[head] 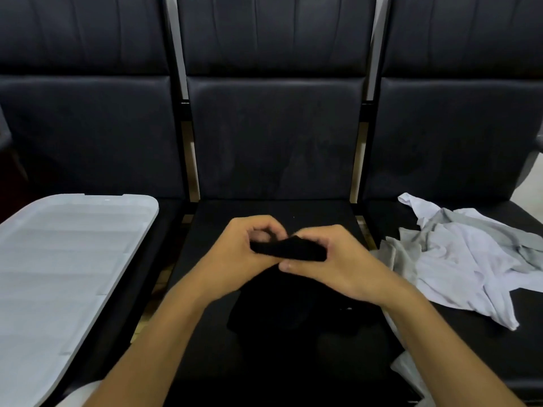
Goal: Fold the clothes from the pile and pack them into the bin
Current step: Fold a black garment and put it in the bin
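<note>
A black garment (293, 312) hangs bunched over the middle seat, its top edge lifted between my hands. My left hand (244, 245) pinches the left end of that edge, and my right hand (329, 257) grips the right end with curled fingers. The lower part of the garment blends into the dark seat and is hard to make out. On the right seat lies the pile: a white shirt (467, 271) tangled with a grey garment (402, 254). A white plastic bin lid or tray (58, 259) lies on the left seat; no bin interior shows.
Three dark padded chairs (273, 136) stand side by side with narrow gaps and metal frames between them. A bit of white fabric (408, 368) hangs at the right edge of the middle seat. Something pale (85, 392) shows at the bottom left.
</note>
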`<state>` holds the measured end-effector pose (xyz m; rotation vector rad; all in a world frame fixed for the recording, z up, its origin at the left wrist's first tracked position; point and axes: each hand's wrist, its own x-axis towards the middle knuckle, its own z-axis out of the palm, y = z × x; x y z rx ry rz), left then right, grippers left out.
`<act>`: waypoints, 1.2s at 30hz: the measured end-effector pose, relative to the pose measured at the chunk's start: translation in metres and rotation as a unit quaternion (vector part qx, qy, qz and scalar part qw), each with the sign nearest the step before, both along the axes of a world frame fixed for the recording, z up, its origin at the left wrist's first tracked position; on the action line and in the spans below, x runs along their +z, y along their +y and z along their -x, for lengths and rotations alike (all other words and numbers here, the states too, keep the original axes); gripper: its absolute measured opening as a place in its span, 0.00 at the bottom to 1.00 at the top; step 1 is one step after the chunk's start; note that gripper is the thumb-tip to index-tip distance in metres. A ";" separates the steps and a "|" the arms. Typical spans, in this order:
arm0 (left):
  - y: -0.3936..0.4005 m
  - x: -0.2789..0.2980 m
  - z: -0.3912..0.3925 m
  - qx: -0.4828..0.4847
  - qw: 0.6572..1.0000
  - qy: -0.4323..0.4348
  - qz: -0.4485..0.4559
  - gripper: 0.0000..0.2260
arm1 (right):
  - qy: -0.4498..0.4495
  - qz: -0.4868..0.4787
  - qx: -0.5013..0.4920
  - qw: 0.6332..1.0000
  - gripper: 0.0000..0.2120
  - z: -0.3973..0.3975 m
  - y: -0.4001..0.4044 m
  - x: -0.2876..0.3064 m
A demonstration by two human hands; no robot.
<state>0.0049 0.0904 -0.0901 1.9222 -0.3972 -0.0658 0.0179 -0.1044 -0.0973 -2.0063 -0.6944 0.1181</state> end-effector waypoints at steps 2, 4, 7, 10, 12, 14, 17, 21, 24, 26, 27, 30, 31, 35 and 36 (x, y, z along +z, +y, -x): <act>0.014 -0.002 -0.004 -0.023 0.998 0.044 -0.041 0.05 | -0.028 -0.005 -0.055 0.998 0.05 -0.007 -0.014 -0.003; 0.024 -0.002 -0.003 -0.061 0.991 0.098 -0.075 0.02 | -0.076 -0.024 -0.116 0.990 0.10 -0.012 -0.026 -0.003; 0.030 -0.001 0.000 -0.051 0.990 0.113 -0.068 0.05 | -0.097 -0.061 -0.174 0.978 0.09 -0.015 -0.039 0.001; 0.036 -0.001 -0.001 -0.007 0.994 0.069 -0.080 0.07 | -0.086 -0.073 -0.191 0.975 0.08 -0.017 -0.049 0.003; 0.036 0.000 0.001 -0.016 0.995 0.067 -0.074 0.07 | -0.083 -0.088 -0.203 0.972 0.07 -0.018 -0.053 0.003; 0.037 0.003 0.003 -0.026 0.996 0.083 -0.034 0.05 | -0.052 -0.116 -0.202 0.971 0.06 -0.018 -0.059 0.006; 0.047 0.008 0.004 -0.054 0.992 0.117 -0.004 0.06 | 0.006 -0.129 -0.186 0.974 0.08 -0.016 -0.080 0.013; 0.073 -0.006 -0.001 -0.081 0.952 0.200 -0.216 0.04 | 0.039 -0.037 -0.178 0.983 0.10 -0.019 -0.097 0.002; 0.090 -0.028 -0.016 0.014 0.881 0.163 -0.445 0.08 | -0.009 0.147 -0.196 0.969 0.13 -0.031 -0.099 -0.017; 0.093 -0.033 -0.026 0.112 0.820 0.138 -0.545 0.07 | 0.048 0.265 -0.179 0.946 0.14 -0.040 -0.101 -0.025; 0.094 -0.030 -0.032 0.173 0.797 0.125 -0.564 0.10 | 0.050 0.286 -0.188 0.938 0.13 -0.044 -0.097 -0.022; 0.101 -0.001 -0.043 0.374 0.809 -0.037 -0.452 0.09 | -0.062 0.051 -0.319 0.944 0.24 -0.050 -0.082 0.000; 0.105 0.015 -0.042 0.430 0.798 -0.135 -0.400 0.09 | -0.144 -0.034 -0.355 0.923 0.24 -0.046 -0.074 0.016; 0.132 0.064 -0.012 0.494 0.722 -0.392 -0.283 0.11 | -0.367 -0.140 -0.343 0.854 0.20 -0.028 -0.048 0.061; 0.138 0.065 -0.003 0.492 0.719 -0.405 -0.276 0.12 | -0.367 -0.147 -0.328 0.858 0.20 -0.024 -0.043 0.062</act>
